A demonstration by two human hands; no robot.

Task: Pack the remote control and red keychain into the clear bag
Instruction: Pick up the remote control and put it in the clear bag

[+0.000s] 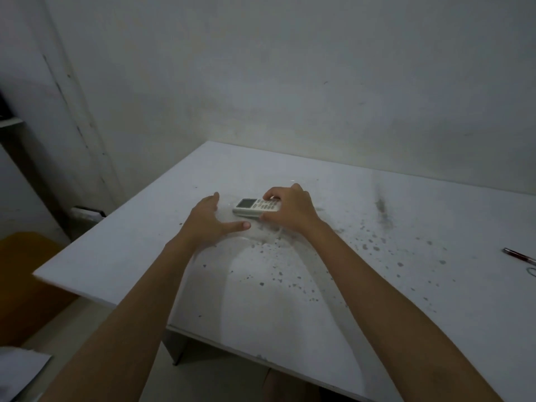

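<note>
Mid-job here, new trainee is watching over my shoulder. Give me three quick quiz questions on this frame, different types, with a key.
1. True or false: the right hand has its fingers around the remote control.
2. Multiple choice: where is the left hand? A) gripping the remote's screen end; B) open, beside the remote without gripping it; C) off the table, in the lap.
3. Fill in: the dark-red keychain lies near the table's far ____ edge.

Key: 1 true. 2 B. 3 right. The clear bag is hard to make out; only faint glints around the remote hint at it.
</note>
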